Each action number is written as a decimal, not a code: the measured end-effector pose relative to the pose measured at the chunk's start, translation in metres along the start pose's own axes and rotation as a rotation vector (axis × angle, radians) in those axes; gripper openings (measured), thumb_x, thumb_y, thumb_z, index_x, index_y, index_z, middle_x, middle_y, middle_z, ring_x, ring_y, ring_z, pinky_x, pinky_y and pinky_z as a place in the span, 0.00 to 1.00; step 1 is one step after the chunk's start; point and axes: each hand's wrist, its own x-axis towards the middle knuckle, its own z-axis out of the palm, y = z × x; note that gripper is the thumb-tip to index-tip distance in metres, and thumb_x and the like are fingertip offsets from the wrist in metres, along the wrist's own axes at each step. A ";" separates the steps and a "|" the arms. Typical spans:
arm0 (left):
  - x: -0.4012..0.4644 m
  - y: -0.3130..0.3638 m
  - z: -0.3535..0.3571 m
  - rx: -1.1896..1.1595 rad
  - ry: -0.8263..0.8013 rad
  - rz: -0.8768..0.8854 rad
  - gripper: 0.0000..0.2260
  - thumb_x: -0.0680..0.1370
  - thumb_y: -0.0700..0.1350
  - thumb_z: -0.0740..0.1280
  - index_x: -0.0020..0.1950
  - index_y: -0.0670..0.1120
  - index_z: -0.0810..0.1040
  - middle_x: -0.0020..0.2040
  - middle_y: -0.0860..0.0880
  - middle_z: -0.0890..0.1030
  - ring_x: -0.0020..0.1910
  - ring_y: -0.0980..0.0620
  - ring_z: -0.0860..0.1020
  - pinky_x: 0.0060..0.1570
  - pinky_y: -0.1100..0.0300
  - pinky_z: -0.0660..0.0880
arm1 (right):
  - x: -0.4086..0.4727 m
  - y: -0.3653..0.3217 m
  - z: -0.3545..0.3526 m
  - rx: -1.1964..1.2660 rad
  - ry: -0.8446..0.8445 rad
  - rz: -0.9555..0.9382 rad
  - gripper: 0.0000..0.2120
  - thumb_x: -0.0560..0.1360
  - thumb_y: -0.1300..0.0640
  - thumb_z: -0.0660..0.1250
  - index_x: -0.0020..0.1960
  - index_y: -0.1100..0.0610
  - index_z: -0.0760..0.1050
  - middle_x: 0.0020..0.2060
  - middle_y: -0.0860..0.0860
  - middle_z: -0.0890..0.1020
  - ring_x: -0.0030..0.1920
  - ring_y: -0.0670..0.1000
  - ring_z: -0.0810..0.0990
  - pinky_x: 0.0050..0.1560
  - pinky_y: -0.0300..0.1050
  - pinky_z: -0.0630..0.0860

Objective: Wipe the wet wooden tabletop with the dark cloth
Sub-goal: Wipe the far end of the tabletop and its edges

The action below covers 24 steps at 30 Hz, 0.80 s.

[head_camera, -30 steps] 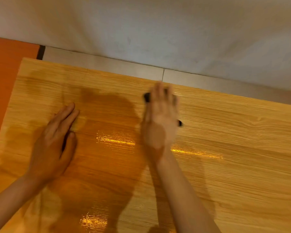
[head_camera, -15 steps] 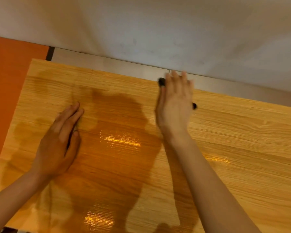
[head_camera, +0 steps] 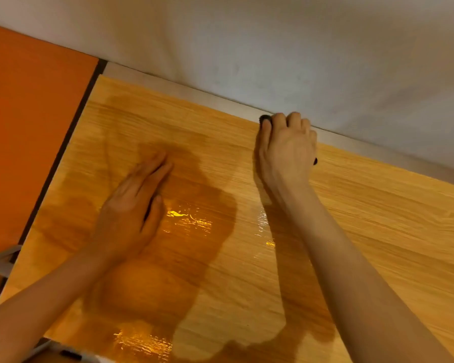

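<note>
The wooden tabletop [head_camera: 383,221] fills most of the head view, with wet glare patches near its middle and at the near edge. My right hand [head_camera: 286,150] is at the table's far edge, its fingers curled over the dark cloth [head_camera: 265,118]. Only small dark bits of the cloth show, one by my thumb tip and one at the right side of the hand. My left hand [head_camera: 134,205] lies flat on the wood, fingers straight and pointing away from me, holding nothing.
A white wall [head_camera: 273,48] rises just behind the table, with a pale strip [head_camera: 194,94] along the far edge. An orange panel [head_camera: 24,132] borders the left side. A grey object [head_camera: 0,260] sits at the lower left corner.
My right hand slid the cloth away from me to the far edge, and its fingers went from straight to curled. My left hand stayed flat in place.
</note>
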 end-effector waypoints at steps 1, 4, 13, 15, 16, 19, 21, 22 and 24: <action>-0.001 0.000 -0.001 0.003 -0.003 -0.007 0.24 0.83 0.46 0.56 0.78 0.41 0.65 0.80 0.45 0.64 0.80 0.46 0.63 0.78 0.43 0.61 | 0.004 -0.024 0.007 0.011 -0.024 -0.045 0.19 0.83 0.49 0.48 0.60 0.58 0.73 0.55 0.56 0.76 0.57 0.58 0.72 0.55 0.51 0.66; 0.001 -0.001 -0.001 -0.001 -0.030 -0.021 0.24 0.83 0.47 0.55 0.79 0.43 0.64 0.81 0.46 0.62 0.80 0.49 0.60 0.80 0.51 0.56 | 0.017 -0.061 0.013 0.062 -0.084 -0.221 0.19 0.83 0.48 0.50 0.60 0.57 0.73 0.55 0.57 0.77 0.57 0.58 0.74 0.55 0.52 0.68; -0.001 -0.009 -0.004 -0.008 -0.090 0.011 0.24 0.84 0.50 0.52 0.81 0.48 0.61 0.82 0.50 0.58 0.82 0.57 0.52 0.80 0.60 0.50 | 0.025 0.020 -0.027 -0.005 -0.292 0.144 0.24 0.82 0.45 0.51 0.38 0.59 0.75 0.38 0.61 0.78 0.44 0.65 0.78 0.41 0.50 0.70; -0.001 -0.012 -0.010 -0.015 -0.093 0.027 0.24 0.85 0.51 0.52 0.81 0.49 0.59 0.82 0.52 0.56 0.81 0.62 0.48 0.78 0.66 0.45 | 0.031 -0.024 -0.014 0.030 -0.288 0.070 0.24 0.82 0.46 0.50 0.42 0.59 0.77 0.43 0.62 0.80 0.47 0.65 0.79 0.45 0.51 0.71; -0.002 -0.016 -0.015 -0.017 -0.087 0.014 0.24 0.85 0.51 0.52 0.81 0.49 0.58 0.82 0.53 0.56 0.81 0.63 0.47 0.78 0.66 0.45 | 0.035 -0.051 -0.007 0.048 -0.292 0.024 0.24 0.82 0.46 0.50 0.45 0.59 0.78 0.46 0.62 0.81 0.48 0.63 0.79 0.45 0.50 0.70; -0.004 -0.035 -0.029 -0.023 -0.041 -0.078 0.25 0.84 0.52 0.52 0.81 0.49 0.57 0.82 0.52 0.56 0.81 0.60 0.50 0.79 0.59 0.49 | 0.047 -0.122 0.014 0.059 -0.279 -0.103 0.23 0.83 0.46 0.49 0.48 0.58 0.77 0.48 0.57 0.82 0.47 0.59 0.79 0.41 0.46 0.67; -0.005 -0.049 -0.037 -0.021 -0.009 -0.132 0.25 0.84 0.51 0.53 0.81 0.46 0.58 0.82 0.50 0.57 0.81 0.56 0.53 0.79 0.55 0.52 | 0.050 -0.146 0.021 0.047 -0.247 -0.191 0.22 0.83 0.47 0.49 0.49 0.57 0.77 0.49 0.55 0.82 0.49 0.58 0.80 0.41 0.46 0.66; -0.005 -0.054 -0.039 -0.010 0.000 -0.153 0.25 0.84 0.50 0.53 0.81 0.44 0.59 0.82 0.49 0.57 0.81 0.55 0.54 0.79 0.53 0.53 | 0.052 -0.149 0.023 0.062 -0.253 -0.226 0.21 0.83 0.47 0.49 0.48 0.56 0.77 0.48 0.55 0.82 0.49 0.58 0.80 0.40 0.46 0.66; -0.006 -0.059 -0.042 0.014 0.006 -0.172 0.26 0.84 0.49 0.54 0.81 0.43 0.59 0.82 0.47 0.57 0.80 0.54 0.54 0.80 0.55 0.51 | 0.052 -0.135 0.020 0.127 -0.296 -0.278 0.20 0.83 0.44 0.50 0.44 0.54 0.74 0.46 0.55 0.82 0.47 0.58 0.79 0.41 0.46 0.67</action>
